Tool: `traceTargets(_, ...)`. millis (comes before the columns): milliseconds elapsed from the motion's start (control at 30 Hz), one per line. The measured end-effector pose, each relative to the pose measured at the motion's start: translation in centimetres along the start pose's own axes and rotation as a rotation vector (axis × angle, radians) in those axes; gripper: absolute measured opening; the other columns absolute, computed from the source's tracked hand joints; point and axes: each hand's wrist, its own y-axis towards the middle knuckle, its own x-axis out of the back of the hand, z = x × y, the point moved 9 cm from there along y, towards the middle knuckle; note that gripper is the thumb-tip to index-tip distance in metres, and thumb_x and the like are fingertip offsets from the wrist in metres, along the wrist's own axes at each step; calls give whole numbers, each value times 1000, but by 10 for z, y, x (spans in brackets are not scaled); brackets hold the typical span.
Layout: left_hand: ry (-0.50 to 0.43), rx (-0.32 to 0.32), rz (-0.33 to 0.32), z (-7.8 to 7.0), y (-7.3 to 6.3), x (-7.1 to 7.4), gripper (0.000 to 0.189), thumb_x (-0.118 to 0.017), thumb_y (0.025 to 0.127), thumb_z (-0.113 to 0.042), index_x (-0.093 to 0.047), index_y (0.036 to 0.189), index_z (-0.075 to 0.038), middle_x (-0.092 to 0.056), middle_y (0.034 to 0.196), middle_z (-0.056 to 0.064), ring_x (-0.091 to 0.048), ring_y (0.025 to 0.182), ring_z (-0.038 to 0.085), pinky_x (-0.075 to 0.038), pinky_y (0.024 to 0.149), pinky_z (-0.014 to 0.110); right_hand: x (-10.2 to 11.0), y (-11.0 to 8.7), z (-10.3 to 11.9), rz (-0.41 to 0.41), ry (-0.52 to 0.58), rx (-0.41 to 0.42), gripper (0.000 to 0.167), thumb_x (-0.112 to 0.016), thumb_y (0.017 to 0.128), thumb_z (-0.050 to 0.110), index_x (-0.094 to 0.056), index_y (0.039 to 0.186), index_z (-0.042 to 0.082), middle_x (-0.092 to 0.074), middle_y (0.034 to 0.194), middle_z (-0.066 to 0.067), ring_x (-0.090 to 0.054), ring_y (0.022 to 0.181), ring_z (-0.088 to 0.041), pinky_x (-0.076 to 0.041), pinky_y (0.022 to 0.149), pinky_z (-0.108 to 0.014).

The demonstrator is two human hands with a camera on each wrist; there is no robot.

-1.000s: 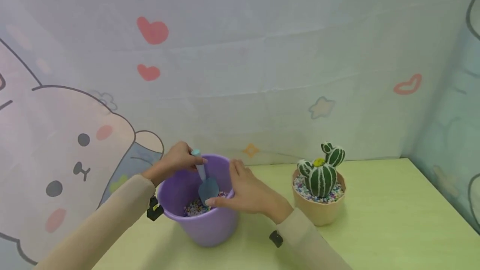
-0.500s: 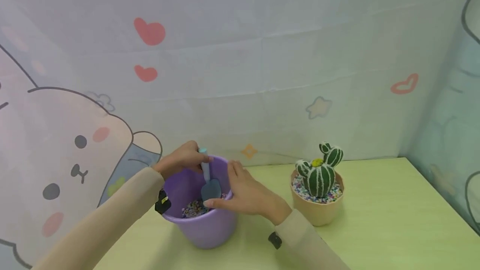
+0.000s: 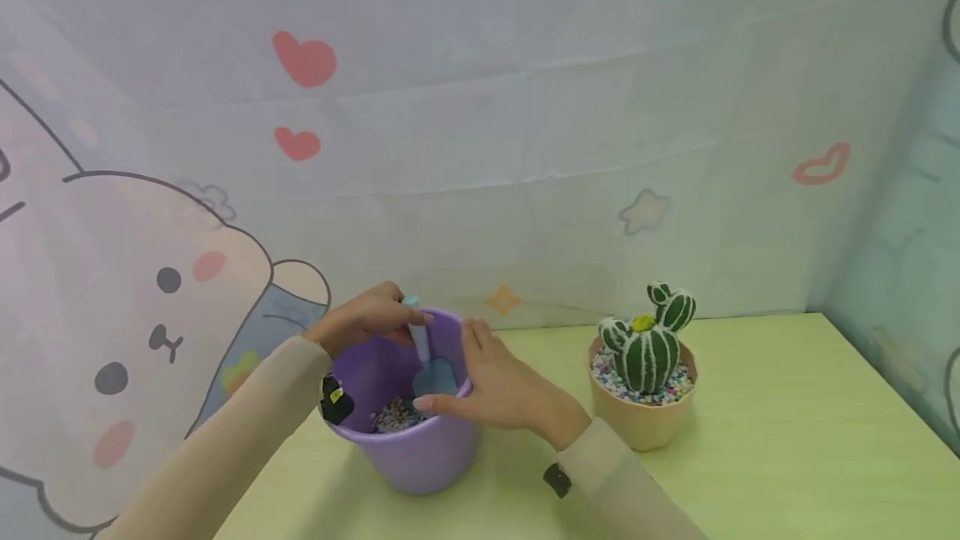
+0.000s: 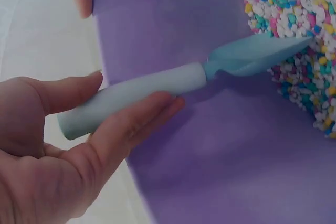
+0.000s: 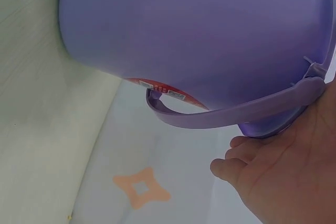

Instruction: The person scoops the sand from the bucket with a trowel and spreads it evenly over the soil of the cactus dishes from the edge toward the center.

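A light blue trowel (image 3: 435, 377) leans into a purple bucket (image 3: 423, 461), its handle up. My left hand (image 3: 371, 315) holds the handle between thumb and fingers at the bucket's far left. In the left wrist view the trowel's blade tip touches colourful small pebbles (image 4: 294, 3) lying in the bucket. My right hand (image 3: 498, 390) grips the bucket's right rim, thumb over the near edge and fingers along the outside. From the right wrist, the bucket's carrying handle (image 5: 226, 116) shows folded down beside the palm.
A toy cactus (image 3: 648, 357) stands among pebbles in a peach pot (image 3: 645, 423), right of the bucket on the pale green table (image 3: 787, 432). Behind the table hangs a printed cloth (image 3: 465, 107) with hearts, stars and a cartoon animal.
My left hand has shifted the trowel to the right inside the bucket, its blade now nearer my right thumb. My right hand stays on the rim.
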Motion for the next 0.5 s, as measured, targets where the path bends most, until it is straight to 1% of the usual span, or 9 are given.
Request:
traceTargets(67, -5, 1, 12, 2, 0, 1, 24, -67, 102, -11, -70, 97, 13, -71, 87, 12, -78, 101, 33, -68, 95, 42, 0, 1, 0, -2, 2, 7, 118, -60, 90, 80, -12, 167, 4, -29, 164, -19, -40, 151, -31, -47, 125, -50)
traceTargets(133, -10, 3, 28, 4, 0, 1, 23, -66, 102, -10, -69, 99, 12, -70, 87, 11, -78, 99, 31, -68, 95, 43, -1, 1, 1, -3, 5, 12, 117, -60, 90, 80, -13, 167, 4, -30, 164, -18, -40, 151, -31, -47, 124, -50)
traceTargets(200, -17, -1, 55, 5, 1, -1, 24, -65, 103, -11, -68, 103, 13, -73, 90, 14, -79, 98, 30, -67, 97, 45, -1, 1, 0, -1, 3, 7, 118, -60, 90, 80, -12, 167, 4, -29, 165, -18, -39, 152, -31, -47, 125, -51)
traceTargets(267, -30, -11, 91, 5, 3, -5, 26, -64, 105, -11, -67, 109, 15, -76, 96, 18, -79, 98, 30, -66, 100, 48, -1, 1, -2, -3, -5, -3, 119, -60, 90, 81, -12, 167, 4, -29, 165, -18, -40, 151, -31, -47, 124, -51)
traceTargets(333, -42, -16, 117, 5, 5, -8, 28, -63, 105, -12, -66, 112, 15, -77, 100, 20, -79, 97, 29, -64, 102, 51, 0, 0, -4, -7, -2, -12, 119, -60, 89, 81, -13, 167, 4, -30, 164, -18, -41, 150, -30, -48, 124, -50)
traceTargets(500, -36, -24, 129, 4, 8, -11, 28, -63, 106, -14, -65, 111, 13, -77, 99, 19, -79, 95, 29, -63, 103, 53, 1, 0, -5, -18, -6, -8, 118, -61, 90, 80, -13, 167, 5, -31, 162, -16, -43, 148, -28, -49, 122, -49)
